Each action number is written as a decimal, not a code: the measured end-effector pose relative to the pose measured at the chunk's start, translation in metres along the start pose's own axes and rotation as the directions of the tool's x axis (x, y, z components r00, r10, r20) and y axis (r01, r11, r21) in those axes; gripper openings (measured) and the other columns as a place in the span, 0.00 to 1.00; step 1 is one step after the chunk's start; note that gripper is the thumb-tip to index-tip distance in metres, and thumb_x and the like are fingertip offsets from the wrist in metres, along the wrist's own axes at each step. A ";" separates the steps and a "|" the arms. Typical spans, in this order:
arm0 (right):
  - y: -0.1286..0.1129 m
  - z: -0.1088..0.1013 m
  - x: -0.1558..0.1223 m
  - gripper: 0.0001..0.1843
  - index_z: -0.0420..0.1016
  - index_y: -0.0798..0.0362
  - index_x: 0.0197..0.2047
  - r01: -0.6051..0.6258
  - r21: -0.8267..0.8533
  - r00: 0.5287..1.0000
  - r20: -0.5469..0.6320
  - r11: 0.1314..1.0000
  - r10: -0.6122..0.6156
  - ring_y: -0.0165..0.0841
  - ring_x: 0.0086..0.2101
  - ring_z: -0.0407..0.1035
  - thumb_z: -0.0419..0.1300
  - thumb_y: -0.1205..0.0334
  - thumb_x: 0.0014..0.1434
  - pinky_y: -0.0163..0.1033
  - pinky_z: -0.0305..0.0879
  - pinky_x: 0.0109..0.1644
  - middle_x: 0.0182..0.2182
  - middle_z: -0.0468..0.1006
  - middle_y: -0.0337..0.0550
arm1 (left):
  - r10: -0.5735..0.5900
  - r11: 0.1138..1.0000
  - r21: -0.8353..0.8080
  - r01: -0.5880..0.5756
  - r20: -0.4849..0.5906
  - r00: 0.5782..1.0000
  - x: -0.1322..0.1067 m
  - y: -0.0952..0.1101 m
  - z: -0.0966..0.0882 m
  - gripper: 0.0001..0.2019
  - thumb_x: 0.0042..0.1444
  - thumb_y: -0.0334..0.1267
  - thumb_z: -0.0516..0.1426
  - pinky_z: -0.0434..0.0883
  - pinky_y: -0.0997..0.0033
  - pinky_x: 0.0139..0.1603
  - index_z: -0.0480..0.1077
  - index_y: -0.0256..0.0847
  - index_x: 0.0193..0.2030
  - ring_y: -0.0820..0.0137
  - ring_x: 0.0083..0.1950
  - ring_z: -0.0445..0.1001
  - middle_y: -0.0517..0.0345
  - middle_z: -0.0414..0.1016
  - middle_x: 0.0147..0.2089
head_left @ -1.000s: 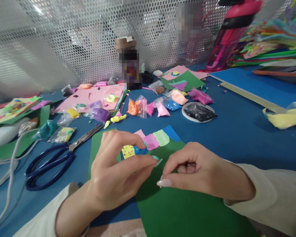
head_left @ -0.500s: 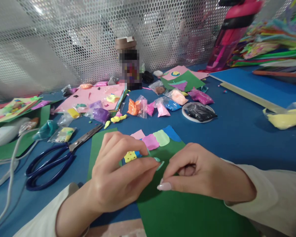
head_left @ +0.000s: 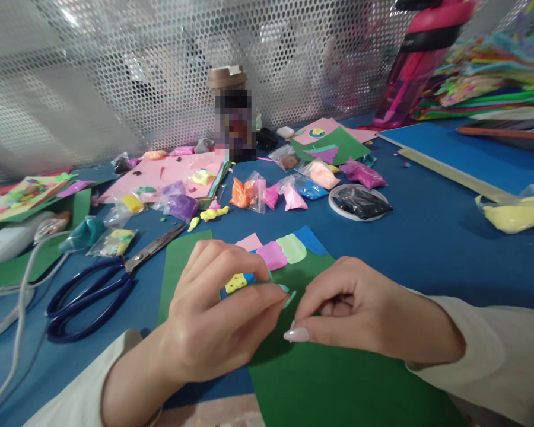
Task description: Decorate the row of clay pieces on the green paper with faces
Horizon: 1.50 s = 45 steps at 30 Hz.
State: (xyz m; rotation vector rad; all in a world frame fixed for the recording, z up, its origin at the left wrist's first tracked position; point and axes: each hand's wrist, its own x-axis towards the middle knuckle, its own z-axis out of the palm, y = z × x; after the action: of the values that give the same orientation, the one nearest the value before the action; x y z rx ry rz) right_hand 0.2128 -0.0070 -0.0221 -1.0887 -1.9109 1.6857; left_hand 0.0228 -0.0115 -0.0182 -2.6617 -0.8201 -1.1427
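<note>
My left hand (head_left: 213, 314) is curled in a pinch over a green card sheet (head_left: 329, 379), its thumb and forefinger closed on a tiny pale green bit of clay (head_left: 288, 296). My right hand (head_left: 365, 311) meets it from the right, fingers curled, thumb and forefinger pinching the same bit. Just beyond the fingers, flat clay patches lie pressed on the card: yellow with dots (head_left: 235, 282), pink (head_left: 271, 255), light green (head_left: 291, 247) and blue (head_left: 310, 239).
Blue-handled scissors (head_left: 89, 290) lie to the left, beside a white cable (head_left: 18, 320). Several small bags of coloured clay (head_left: 249, 193) and a lid with black clay (head_left: 358, 201) sit behind. A cup (head_left: 226, 80) and pink bottle (head_left: 412, 65) stand by the mesh wall.
Both hands dropped slightly and drew closer together over the card. The pinch on the small green bit tightened. Nothing else moved.
</note>
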 end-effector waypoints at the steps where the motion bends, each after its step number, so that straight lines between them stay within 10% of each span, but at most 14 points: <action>1: 0.000 0.000 0.000 0.10 0.75 0.59 0.23 0.003 -0.006 1.000 0.000 1.000 -0.003 0.20 0.16 0.45 0.65 0.60 0.47 0.30 0.40 0.16 0.13 0.59 0.33 | -0.007 1.000 0.000 0.007 0.001 1.000 0.000 0.000 0.000 0.06 0.48 0.26 0.59 0.65 0.64 0.30 0.70 0.42 0.30 0.70 0.32 0.66 0.57 0.67 0.32; 38: 0.000 -0.001 -0.002 0.20 0.57 0.56 0.15 0.051 -0.036 0.995 0.092 0.998 -0.047 0.22 0.19 0.42 0.60 0.62 0.52 0.32 0.40 0.19 0.14 0.48 0.31 | 0.022 1.000 -0.003 -0.022 0.011 1.000 0.000 0.000 -0.001 0.07 0.47 0.26 0.59 0.66 0.64 0.30 0.70 0.42 0.30 0.70 0.31 0.68 0.58 0.69 0.31; 45: 0.000 -0.003 0.000 0.17 0.73 0.58 0.20 -0.043 -0.088 0.995 0.082 0.995 0.050 0.25 0.19 0.57 0.59 0.55 0.53 0.32 0.49 0.21 0.16 0.68 0.40 | 0.025 1.000 0.000 -0.025 0.023 0.999 -0.002 -0.001 -0.001 0.06 0.47 0.26 0.59 0.66 0.65 0.30 0.70 0.42 0.30 0.70 0.32 0.68 0.57 0.69 0.31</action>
State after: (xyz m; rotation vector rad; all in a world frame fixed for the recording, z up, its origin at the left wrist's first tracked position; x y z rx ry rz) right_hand 0.2146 -0.0051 -0.0214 -1.1182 -2.0423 1.7138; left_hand 0.0209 -0.0119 -0.0193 -2.6822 -0.7886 -1.1082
